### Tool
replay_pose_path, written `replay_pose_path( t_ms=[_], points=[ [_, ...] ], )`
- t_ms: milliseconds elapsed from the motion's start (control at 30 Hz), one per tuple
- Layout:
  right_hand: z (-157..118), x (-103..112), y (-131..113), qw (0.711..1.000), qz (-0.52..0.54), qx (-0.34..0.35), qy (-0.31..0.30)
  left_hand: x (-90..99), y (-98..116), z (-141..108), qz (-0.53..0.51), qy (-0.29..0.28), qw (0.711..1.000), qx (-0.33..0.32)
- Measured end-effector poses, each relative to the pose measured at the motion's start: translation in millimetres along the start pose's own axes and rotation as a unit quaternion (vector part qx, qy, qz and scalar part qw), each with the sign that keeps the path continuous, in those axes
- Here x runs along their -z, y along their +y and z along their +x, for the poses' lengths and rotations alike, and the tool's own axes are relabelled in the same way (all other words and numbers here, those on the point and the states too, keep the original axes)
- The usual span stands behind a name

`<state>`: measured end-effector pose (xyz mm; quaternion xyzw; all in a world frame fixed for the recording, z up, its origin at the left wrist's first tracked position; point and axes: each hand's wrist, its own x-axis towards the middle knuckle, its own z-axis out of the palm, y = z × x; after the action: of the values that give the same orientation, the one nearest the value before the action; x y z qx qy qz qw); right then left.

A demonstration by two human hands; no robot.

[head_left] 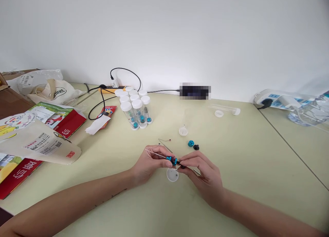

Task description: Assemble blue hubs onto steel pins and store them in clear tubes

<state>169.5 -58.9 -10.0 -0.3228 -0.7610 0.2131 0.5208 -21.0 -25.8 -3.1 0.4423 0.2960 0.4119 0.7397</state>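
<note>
Forearms (87, 196) foremost | blue-black piece (174, 161) — between left fingers (164, 163) and right fingers (191, 161) | both nearly closed, pinching it (cap (172, 175) nearby)

Even, bright light washes the wall (164, 38) above your table (246, 151); shadows are soft, edges bend.

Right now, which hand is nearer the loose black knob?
Right: the right hand is just on the near side of the black knob, the left hand farther leftward.
</note>
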Motion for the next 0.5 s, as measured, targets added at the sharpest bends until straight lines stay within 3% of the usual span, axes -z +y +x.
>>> replay_pose_path(
  t_ms=[367,500],
  points=[
    [4.0,1.1,-1.1,0.999,-0.033,0.04,-0.007,0.5,-0.7,1.7,-0.018,0.019,0.999,0.024],
    [0.1,0.3,1.4,0.999,-0.035,0.019,-0.003,1.4,-1.9,2.3,-0.026,0.013,0.999,0.028]
  ],
)
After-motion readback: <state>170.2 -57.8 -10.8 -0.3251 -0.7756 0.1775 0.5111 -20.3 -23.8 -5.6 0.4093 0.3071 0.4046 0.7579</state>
